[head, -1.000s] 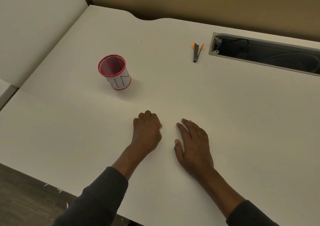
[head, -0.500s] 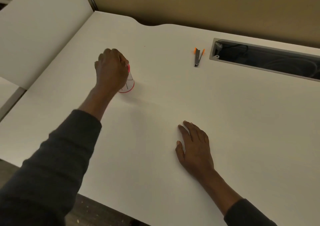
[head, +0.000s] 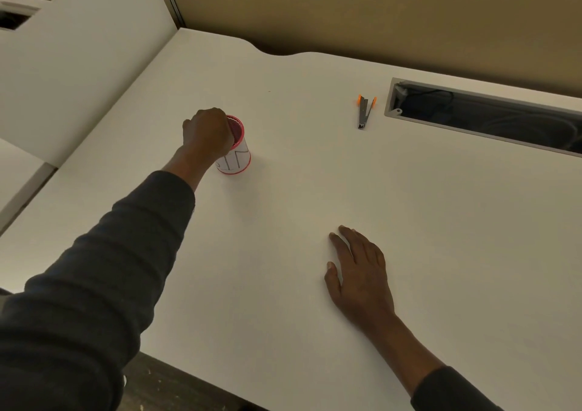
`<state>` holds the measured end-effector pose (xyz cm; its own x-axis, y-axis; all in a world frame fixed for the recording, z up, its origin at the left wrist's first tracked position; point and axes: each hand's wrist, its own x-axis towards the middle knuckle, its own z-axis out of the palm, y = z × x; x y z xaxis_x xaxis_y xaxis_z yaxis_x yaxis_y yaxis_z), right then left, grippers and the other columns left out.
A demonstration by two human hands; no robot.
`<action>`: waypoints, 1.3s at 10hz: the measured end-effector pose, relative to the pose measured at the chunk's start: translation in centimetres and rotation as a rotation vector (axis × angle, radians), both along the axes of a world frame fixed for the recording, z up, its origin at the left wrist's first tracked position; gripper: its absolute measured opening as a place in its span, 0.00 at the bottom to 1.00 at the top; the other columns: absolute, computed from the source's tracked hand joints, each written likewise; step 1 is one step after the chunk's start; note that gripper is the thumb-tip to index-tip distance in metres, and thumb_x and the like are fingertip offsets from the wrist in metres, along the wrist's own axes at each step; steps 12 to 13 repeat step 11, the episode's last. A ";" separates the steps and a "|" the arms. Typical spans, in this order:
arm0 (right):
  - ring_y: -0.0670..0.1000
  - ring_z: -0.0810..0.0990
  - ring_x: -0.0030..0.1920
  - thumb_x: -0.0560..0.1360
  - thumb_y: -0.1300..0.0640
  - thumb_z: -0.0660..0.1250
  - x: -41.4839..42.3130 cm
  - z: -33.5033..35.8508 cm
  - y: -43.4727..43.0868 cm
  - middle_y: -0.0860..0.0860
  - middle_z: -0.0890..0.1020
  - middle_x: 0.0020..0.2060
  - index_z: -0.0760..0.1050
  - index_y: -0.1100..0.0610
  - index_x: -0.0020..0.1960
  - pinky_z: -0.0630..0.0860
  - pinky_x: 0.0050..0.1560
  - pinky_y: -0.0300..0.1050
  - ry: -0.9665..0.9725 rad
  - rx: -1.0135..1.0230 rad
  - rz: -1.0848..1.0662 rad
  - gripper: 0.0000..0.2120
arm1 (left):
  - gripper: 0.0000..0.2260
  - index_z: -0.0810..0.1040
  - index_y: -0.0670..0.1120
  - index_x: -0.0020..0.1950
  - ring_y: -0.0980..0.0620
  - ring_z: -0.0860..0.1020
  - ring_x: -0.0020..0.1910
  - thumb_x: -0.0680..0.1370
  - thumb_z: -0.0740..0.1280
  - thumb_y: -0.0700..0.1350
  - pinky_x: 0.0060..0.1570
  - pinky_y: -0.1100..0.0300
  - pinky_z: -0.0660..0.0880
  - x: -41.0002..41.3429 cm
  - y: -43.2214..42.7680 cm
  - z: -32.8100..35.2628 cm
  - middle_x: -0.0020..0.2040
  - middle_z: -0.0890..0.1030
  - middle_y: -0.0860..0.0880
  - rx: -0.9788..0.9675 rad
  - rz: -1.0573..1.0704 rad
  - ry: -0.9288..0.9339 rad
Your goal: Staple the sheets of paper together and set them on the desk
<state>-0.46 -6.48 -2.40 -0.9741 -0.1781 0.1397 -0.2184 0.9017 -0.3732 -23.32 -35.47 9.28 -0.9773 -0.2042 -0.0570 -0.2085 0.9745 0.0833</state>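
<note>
A red mesh cup (head: 236,155) with a white lettered side stands upright on the white desk (head: 315,190), left of centre. My left hand (head: 208,135) is curled over the cup's near rim, fingers bent down at its mouth; what the fingers touch is hidden. Flat on the desk near the front lies my right hand (head: 359,272), palm down, fingers apart, holding nothing. A small grey stapler (head: 364,112) with orange tabs lies at the back, right of centre, far from both hands. No loose sheets of paper are visible.
A long open cable slot (head: 485,117) with dark wires is cut into the desk at the back right, just beside the stapler. A white partition panel (head: 78,64) rises along the left side. A tan wall runs behind. The desk's front edge is near my arms.
My left hand left the desk in front of me and reached out to the red cup, where it has stayed. The right hand has not moved.
</note>
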 end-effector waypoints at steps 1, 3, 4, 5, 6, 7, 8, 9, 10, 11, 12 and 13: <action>0.55 0.69 0.73 0.76 0.53 0.62 0.0 -0.1 0.0 0.53 0.71 0.73 0.71 0.57 0.72 0.65 0.71 0.56 -0.001 0.004 -0.002 0.24 | 0.11 0.78 0.38 0.58 0.37 0.78 0.56 0.76 0.66 0.37 0.53 0.47 0.75 0.1 -0.1 0.0 0.54 0.82 0.38 0.031 -0.005 0.036; 0.55 0.68 0.73 0.77 0.53 0.62 0.0 -0.3 0.1 0.53 0.70 0.73 0.71 0.57 0.72 0.65 0.71 0.55 0.002 0.008 0.004 0.24 | 0.10 0.77 0.39 0.55 0.37 0.78 0.53 0.74 0.65 0.36 0.52 0.47 0.74 0.4 0.0 0.1 0.52 0.81 0.38 0.070 -0.024 0.104; 0.55 0.68 0.73 0.77 0.52 0.61 -0.1 -0.3 0.1 0.53 0.70 0.73 0.71 0.56 0.72 0.65 0.71 0.55 -0.004 0.014 0.009 0.24 | 0.08 0.78 0.39 0.53 0.36 0.78 0.51 0.74 0.64 0.35 0.51 0.47 0.75 0.6 0.0 0.1 0.51 0.82 0.38 0.083 -0.038 0.151; 0.55 0.68 0.73 0.77 0.52 0.61 0.0 -0.2 0.1 0.53 0.70 0.73 0.71 0.56 0.72 0.64 0.71 0.55 0.001 0.014 0.006 0.24 | 0.09 0.79 0.39 0.52 0.36 0.78 0.50 0.74 0.63 0.36 0.50 0.48 0.74 0.7 0.0 -0.1 0.49 0.82 0.38 0.059 -0.065 0.181; 0.55 0.68 0.73 0.77 0.52 0.62 0.0 -0.2 0.1 0.53 0.70 0.73 0.71 0.56 0.72 0.64 0.72 0.54 -0.001 0.005 0.007 0.24 | 0.07 0.78 0.39 0.51 0.36 0.78 0.48 0.76 0.62 0.37 0.48 0.48 0.73 1.0 0.0 -0.3 0.48 0.82 0.38 0.062 -0.064 0.228; 0.53 0.67 0.73 0.77 0.52 0.62 -0.1 0.0 0.1 0.51 0.70 0.73 0.71 0.55 0.72 0.64 0.72 0.54 -0.009 -0.028 0.006 0.24 | 0.08 0.78 0.38 0.51 0.36 0.78 0.47 0.76 0.62 0.38 0.47 0.47 0.73 1.4 0.0 -0.6 0.48 0.81 0.38 0.035 -0.100 0.262; 0.50 0.67 0.73 0.77 0.51 0.63 0.0 0.3 0.3 0.49 0.71 0.72 0.71 0.53 0.72 0.63 0.73 0.51 -0.019 -0.094 -0.005 0.24 | 0.08 0.78 0.38 0.51 0.37 0.78 0.47 0.78 0.62 0.40 0.47 0.46 0.76 1.8 0.0 -0.5 0.48 0.82 0.38 0.088 -0.089 0.330; 0.46 0.71 0.70 0.77 0.50 0.64 -0.4 0.3 0.7 0.45 0.75 0.68 0.74 0.52 0.69 0.64 0.72 0.44 -0.030 -0.267 -0.061 0.21 | 0.07 0.78 0.38 0.51 0.38 0.78 0.47 0.78 0.62 0.38 0.47 0.46 0.75 2.5 0.3 -0.3 0.48 0.82 0.38 0.112 -0.093 0.406; 0.43 0.77 0.61 0.77 0.53 0.65 -0.6 1.0 1.1 0.42 0.81 0.59 0.79 0.52 0.61 0.71 0.65 0.39 0.006 -0.458 -0.171 0.14 | 0.08 0.79 0.38 0.49 0.39 0.77 0.46 0.77 0.61 0.38 0.46 0.47 0.73 3.3 0.8 0.6 0.47 0.81 0.39 0.162 -0.114 0.495; 0.40 0.81 0.50 0.77 0.62 0.69 -1.0 2.4 1.9 0.44 0.83 0.47 0.81 0.53 0.51 0.72 0.53 0.28 0.023 -0.610 -0.334 0.06 | 0.06 0.78 0.40 0.46 0.39 0.77 0.43 0.76 0.61 0.37 0.44 0.48 0.73 4.6 1.6 0.0 0.44 0.81 0.40 0.214 -0.177 0.576; 0.40 0.81 0.50 0.77 0.62 0.69 -1.0 2.4 1.9 0.44 0.83 0.47 0.81 0.53 0.51 0.72 0.53 0.28 0.023 -0.610 -0.334 0.06 | 0.06 0.78 0.40 0.46 0.39 0.77 0.43 0.76 0.61 0.37 0.44 0.48 0.73 4.6 1.6 0.0 0.44 0.81 0.40 0.214 -0.177 0.576; 0.40 0.81 0.50 0.77 0.62 0.69 -1.0 2.4 1.9 0.44 0.83 0.47 0.81 0.53 0.51 0.72 0.53 0.28 0.023 -0.610 -0.334 0.06 | 0.06 0.78 0.40 0.46 0.39 0.77 0.43 0.76 0.61 0.37 0.44 0.48 0.73 4.6 1.6 0.0 0.44 0.81 0.40 0.214 -0.177 0.576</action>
